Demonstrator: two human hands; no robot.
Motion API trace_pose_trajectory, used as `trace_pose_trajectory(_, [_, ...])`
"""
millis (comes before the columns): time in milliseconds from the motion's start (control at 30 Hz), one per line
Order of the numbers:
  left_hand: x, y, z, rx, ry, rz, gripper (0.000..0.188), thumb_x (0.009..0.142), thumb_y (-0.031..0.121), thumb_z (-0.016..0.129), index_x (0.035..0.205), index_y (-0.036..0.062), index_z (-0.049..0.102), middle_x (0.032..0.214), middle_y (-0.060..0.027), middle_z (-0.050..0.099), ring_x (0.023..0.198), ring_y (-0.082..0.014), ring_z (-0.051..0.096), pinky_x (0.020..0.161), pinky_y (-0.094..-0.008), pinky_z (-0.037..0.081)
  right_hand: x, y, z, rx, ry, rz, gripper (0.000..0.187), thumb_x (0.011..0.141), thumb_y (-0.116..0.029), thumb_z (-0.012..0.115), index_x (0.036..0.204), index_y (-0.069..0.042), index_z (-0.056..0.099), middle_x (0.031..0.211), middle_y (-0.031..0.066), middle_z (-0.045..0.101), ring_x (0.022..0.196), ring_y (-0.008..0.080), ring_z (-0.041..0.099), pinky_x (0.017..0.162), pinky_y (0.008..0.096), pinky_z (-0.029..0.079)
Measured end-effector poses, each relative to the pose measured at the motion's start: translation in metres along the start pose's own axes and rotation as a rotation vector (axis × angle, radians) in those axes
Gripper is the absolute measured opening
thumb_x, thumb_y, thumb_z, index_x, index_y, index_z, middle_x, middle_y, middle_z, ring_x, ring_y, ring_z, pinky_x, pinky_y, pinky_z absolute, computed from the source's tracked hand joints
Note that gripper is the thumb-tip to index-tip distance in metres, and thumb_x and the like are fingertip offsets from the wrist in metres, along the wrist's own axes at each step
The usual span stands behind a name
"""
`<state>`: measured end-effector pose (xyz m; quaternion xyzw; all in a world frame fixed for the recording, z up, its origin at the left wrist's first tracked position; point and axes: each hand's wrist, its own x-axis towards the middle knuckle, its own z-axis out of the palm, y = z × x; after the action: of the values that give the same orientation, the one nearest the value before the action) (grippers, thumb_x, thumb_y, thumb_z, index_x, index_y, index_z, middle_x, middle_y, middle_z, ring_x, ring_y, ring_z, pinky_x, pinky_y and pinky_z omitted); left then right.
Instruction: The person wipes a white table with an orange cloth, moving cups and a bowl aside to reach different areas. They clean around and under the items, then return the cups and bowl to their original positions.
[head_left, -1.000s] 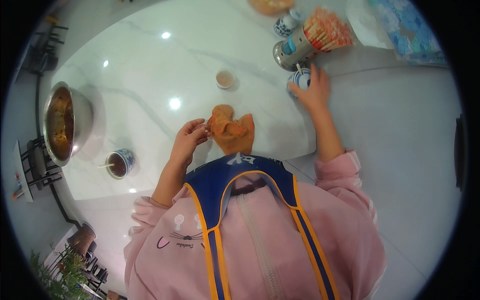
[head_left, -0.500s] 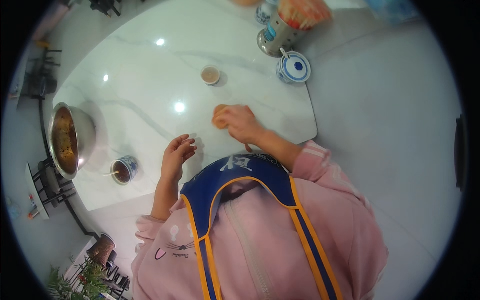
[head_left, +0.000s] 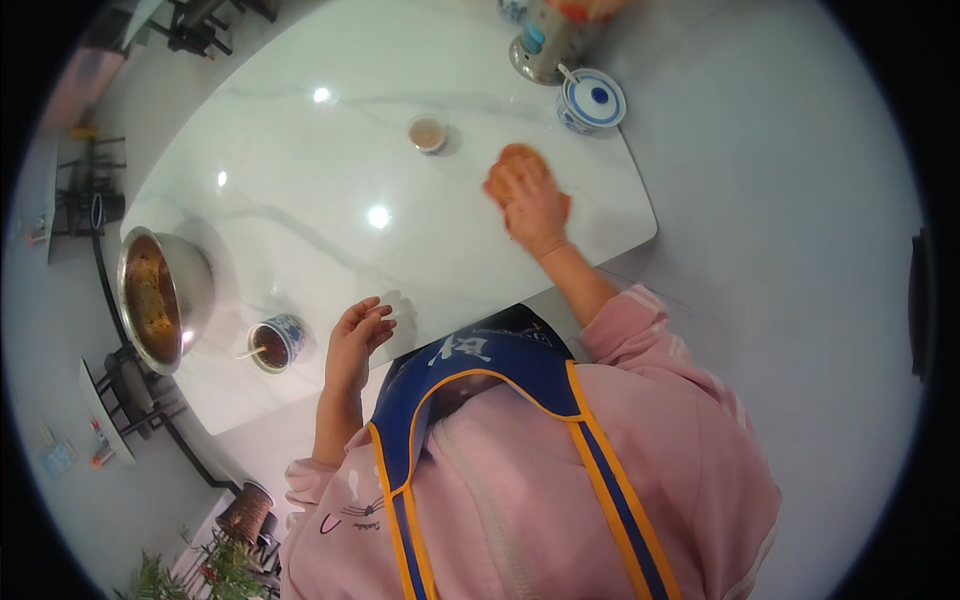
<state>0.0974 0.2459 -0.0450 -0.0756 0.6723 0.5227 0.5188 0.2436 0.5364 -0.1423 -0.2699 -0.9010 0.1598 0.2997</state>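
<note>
My right hand (head_left: 534,212) presses an orange cloth (head_left: 518,158) flat against the white marbled table (head_left: 300,235), toward its right side. The cloth shows past my fingertips and beside the hand. My left hand (head_left: 357,338) hovers by the near table edge, fingers loosely bent and apart, holding nothing. Ahead of it, left of the cloth, stands a small cup (head_left: 427,134) with a pale brown top. A lidded blue-and-white jar (head_left: 592,103), with a spoon handle poking out, sits beyond the cloth near the right edge.
At the left stand a large metal bowl (head_left: 195,290) of dark brown oily contents and a blue-and-white pot (head_left: 285,338) of dark sauce with a spoon. A metal cylinder holder (head_left: 540,55) is at the far right. Dark chairs (head_left: 195,30) and a potted plant (head_left: 210,570) lie beyond the table.
My right hand has slid the orange cloth forward and to the right across the tabletop, its arm now more stretched out. The left hand stays near the table edge. The view has shifted slightly.
</note>
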Motion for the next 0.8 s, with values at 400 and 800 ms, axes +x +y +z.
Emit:
trace_pose_trajectory(400, [-0.06, 0.023, -0.111, 0.172, -0.122, 0.144, 0.033, 0.089, 0.009, 0.058, 0.121, 0.0003, 0.054, 0.11, -0.0122, 0.062, 0.093, -0.0194, 0.064, 0.085, -0.0297, 0.049, -0.043, -0.197, 0.071, 0.95, -0.204, 0.25, 0.022, 0.08, -0.003, 0.055, 0.1, -0.009, 0.064, 0.104, 0.0042, 0.063, 0.098, 0.0203, 0.06, 0.082, 0.0312, 0.05])
trace_pose_trajectory(800, [-0.086, 0.035, -0.167, 0.167, 0.072, 0.267, 0.032, 0.088, 0.005, 0.057, 0.12, -0.001, 0.054, 0.108, -0.0116, 0.062, 0.09, -0.0172, 0.063, 0.086, -0.0299, 0.051, -0.069, 0.09, -0.097, 0.2, 0.229, 0.582, 0.035, 0.079, 0.0, 0.046, 0.108, -0.005, 0.066, 0.115, 0.01, 0.063, 0.108, 0.0246, 0.058, 0.095, 0.033, 0.045])
